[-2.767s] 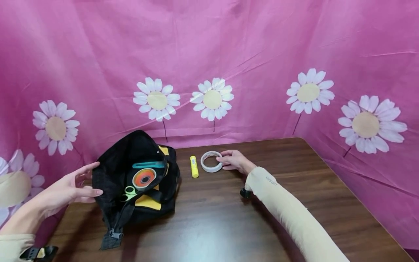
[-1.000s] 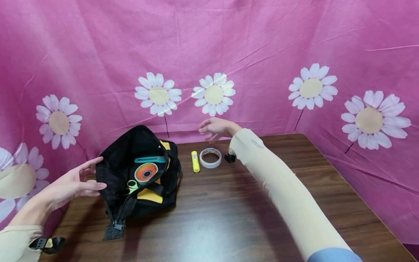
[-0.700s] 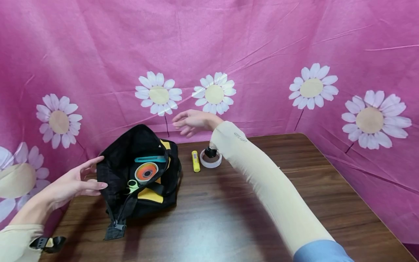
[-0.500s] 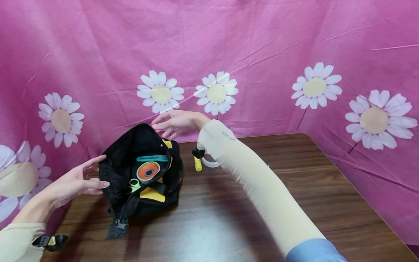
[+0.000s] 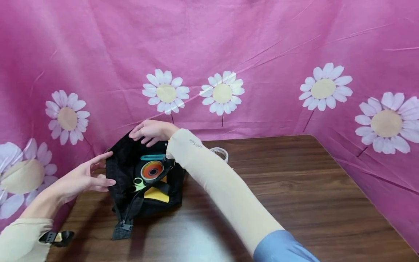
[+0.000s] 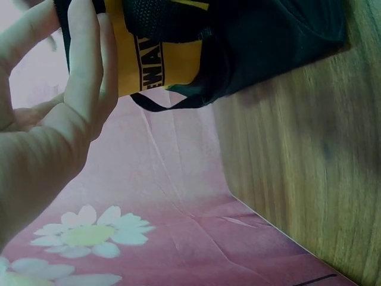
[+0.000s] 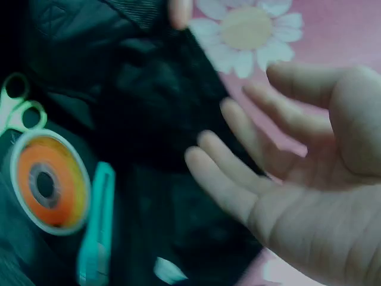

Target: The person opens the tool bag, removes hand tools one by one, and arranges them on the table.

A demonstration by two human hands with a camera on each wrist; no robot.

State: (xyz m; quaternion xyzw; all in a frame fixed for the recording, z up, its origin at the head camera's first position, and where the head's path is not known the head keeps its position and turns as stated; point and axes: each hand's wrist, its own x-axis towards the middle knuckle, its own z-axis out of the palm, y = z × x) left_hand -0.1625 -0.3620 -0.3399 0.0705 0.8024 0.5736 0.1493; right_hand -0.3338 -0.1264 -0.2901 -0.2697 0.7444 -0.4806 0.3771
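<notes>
The right hand [image 5: 148,131] has left the roll of white tape [image 5: 220,153] on the table and swung across to the far rim of the black bag [image 5: 131,160], where it now hovers; the camera has also drifted a little, while the left hand has barely shifted. The right fingers [image 7: 238,161] are spread and nearly straight, palm toward the opening, holding nothing. They seem just short of the fabric, though the wrist view is blurred and contact cannot be ruled out. The left hand [image 5: 86,177] stands at the bag's left wall with its fingers [image 6: 83,65] extended, flat against or just beside the yellow-and-black panel, not curled round anything.

The bag sits at the table's left rear, near the pink daisy curtain [image 5: 262,54], mouth gaping upward. Inside lie an orange-cored tape roll [image 5: 152,170], a teal tool [image 5: 153,157] and green-handled scissors [image 5: 139,182]; a zipper pull [image 5: 122,230] trails toward the near edge.

By its look the bag is soft cloth with slack walls that fold under a push, so it will likely sag unless supported from both sides. The rim or the stiffer yellow panel seems the best place to pinch. The load looks light, yet the loose contents could slide if the bag tips. The wooden table [image 5: 294,189] is smooth, so the bag may skid rather than hold its ground.
</notes>
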